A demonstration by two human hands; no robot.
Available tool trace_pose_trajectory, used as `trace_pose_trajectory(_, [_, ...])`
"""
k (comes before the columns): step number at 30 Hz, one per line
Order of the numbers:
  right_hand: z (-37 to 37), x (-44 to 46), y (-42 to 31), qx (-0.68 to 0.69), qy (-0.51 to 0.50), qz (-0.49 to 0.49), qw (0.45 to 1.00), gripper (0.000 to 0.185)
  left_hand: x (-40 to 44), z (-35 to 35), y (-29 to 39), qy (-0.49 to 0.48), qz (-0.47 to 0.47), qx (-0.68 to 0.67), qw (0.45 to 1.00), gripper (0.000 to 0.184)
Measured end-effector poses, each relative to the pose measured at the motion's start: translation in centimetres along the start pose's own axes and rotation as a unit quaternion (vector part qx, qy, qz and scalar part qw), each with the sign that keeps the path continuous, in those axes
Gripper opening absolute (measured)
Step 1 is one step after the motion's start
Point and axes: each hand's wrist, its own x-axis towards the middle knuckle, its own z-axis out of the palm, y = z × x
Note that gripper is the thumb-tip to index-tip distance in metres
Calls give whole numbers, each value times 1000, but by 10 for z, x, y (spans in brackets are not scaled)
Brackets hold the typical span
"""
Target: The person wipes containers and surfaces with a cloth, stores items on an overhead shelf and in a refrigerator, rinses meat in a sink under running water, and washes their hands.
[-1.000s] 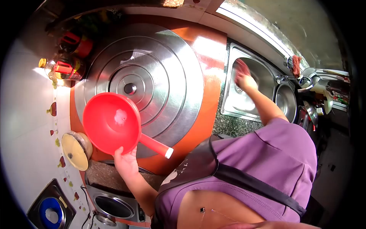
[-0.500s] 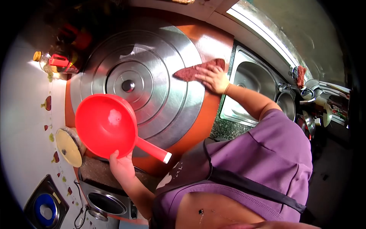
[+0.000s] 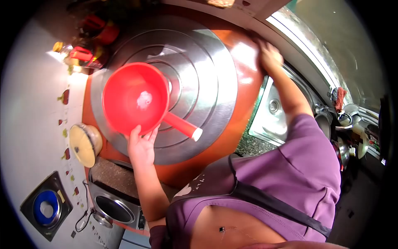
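Observation:
My left hand (image 3: 143, 147) grips the lower rim of a red plastic ladle (image 3: 120, 97) with a stubby white-tipped handle. The ladle is held over a large round metal lid (image 3: 211, 91) set in an orange counter (image 3: 242, 83). At the counter's far right corner, beside the wall and the sink, my right hand (image 3: 270, 54) reaches out. Its fingers are blurred and dark there, and the cloth is hard to make out under them.
A metal sink (image 3: 265, 124) lies right of the counter. Bottles with red parts (image 3: 89, 56) stand at the back left. A yellowish lidded pot (image 3: 83, 145) sits at the left edge. Utensils (image 3: 360, 128) crowd the far right.
My right hand went from the sink onto the counter with a dark red cloth, then farther back to the corner. My left hand has moved the red ladle up and right over the lid.

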Motion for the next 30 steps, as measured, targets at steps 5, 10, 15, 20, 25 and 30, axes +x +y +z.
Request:
trace_pose_trajectory(5, [80, -139, 199, 10, -88, 179, 980, 48, 62, 1, 6, 7, 6, -10, 1000, 50])
trace_pose_trajectory(10, [-30, -189, 44, 199, 94, -3, 975, 42, 160, 31, 4, 3, 50, -67, 996, 60])
trace_pose_trajectory(15, [-17, -137, -159, 132, 32, -415, 900, 49, 161, 34, 9, 59, 89, -152, 983, 54])
trace_pose_trajectory(20, [-56, 41, -342, 262, 73, -250, 929, 44, 97, 7, 24, 86, 99, -86, 988, 49])
trace_pose_trajectory(25, [-32, 117, -454, 155, 171, -388, 892, 40, 104, 9, 18, 78, 103, -62, 990, 46])
trace_pose_trajectory(30, [-28, 159, -331, 127, 54, -158, 978, 33, 150, 45, 6, -19, 57, -86, 994, 53])
